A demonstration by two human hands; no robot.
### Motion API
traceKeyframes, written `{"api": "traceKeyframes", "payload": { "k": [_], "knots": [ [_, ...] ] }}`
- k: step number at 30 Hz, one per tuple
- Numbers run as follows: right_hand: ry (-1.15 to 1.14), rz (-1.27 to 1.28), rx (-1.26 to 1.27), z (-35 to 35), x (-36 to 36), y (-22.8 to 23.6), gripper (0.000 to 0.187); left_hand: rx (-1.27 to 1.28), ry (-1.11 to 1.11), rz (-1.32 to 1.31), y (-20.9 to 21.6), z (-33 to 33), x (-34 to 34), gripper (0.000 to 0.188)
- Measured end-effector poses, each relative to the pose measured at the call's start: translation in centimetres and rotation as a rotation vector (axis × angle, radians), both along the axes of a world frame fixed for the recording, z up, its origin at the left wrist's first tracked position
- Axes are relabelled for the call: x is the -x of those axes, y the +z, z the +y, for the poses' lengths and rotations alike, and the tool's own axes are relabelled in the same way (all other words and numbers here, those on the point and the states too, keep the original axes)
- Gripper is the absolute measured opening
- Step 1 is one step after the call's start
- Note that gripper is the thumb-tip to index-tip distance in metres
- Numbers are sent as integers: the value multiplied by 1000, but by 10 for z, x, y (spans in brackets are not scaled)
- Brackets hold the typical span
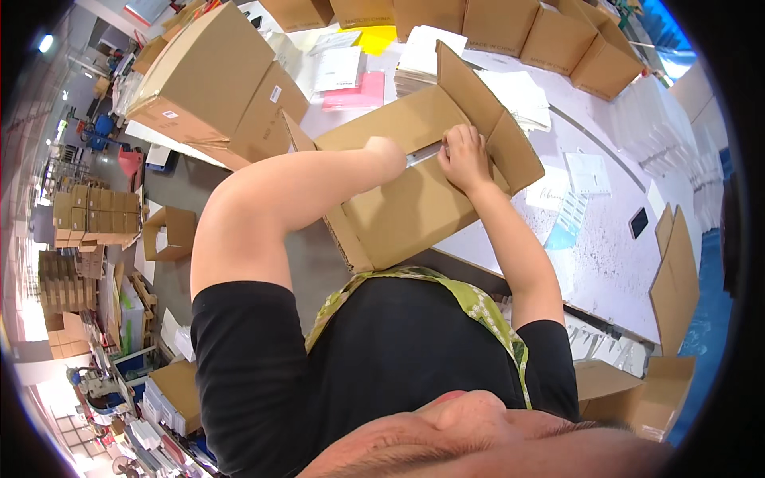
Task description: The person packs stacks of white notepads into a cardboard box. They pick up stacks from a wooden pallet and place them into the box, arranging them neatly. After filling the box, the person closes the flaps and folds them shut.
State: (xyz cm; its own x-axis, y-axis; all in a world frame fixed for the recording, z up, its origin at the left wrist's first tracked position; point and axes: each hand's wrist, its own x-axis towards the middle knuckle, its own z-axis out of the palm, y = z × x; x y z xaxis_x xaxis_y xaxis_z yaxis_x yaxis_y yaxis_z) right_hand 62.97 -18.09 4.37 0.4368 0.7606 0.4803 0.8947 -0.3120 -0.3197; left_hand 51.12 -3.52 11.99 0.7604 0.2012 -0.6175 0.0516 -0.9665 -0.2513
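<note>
A brown cardboard box (414, 211) lies in front of me near the table edge. Its two long flaps are folded inward with a narrow gap between them, and the end flap (514, 147) on the right stands outward. My left hand (386, 158) is at the gap, bent at the wrist, its fingers hidden from view. On the right side of the gap, my right hand (464, 158) has its fingers curled over the long flap's edge. Something pale and shiny (425, 153) shows in the gap between the hands; I cannot make out what it is.
A large carton (215, 80) stands at the left. Several open cartons (498, 32) line the table's far side. Paper stacks (426, 60), a pink sheet (357, 92) and a phone (638, 223) lie on the white table (594, 271). Flattened cardboard (676, 283) leans at the right.
</note>
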Motion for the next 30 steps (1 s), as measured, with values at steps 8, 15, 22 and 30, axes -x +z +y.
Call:
{"api": "traceKeyframes", "payload": {
  "k": [8, 15, 22, 30],
  "knots": [
    [243, -48, -145, -45, 33, -7, 20, 74, 30, 16, 16, 19, -19, 29],
    [215, -72, -39, -81, 66, -12, 48, 365, 311, -503, -64, 166, -82, 50],
    [241, 20, -67, -75, 45, -8, 58, 848, 924, -272, -93, 170, -106, 58],
    [99, 166, 105, -61, 49, -10, 57, 957, 1197, -322, -102, 158, -84, 67]
  ]
}}
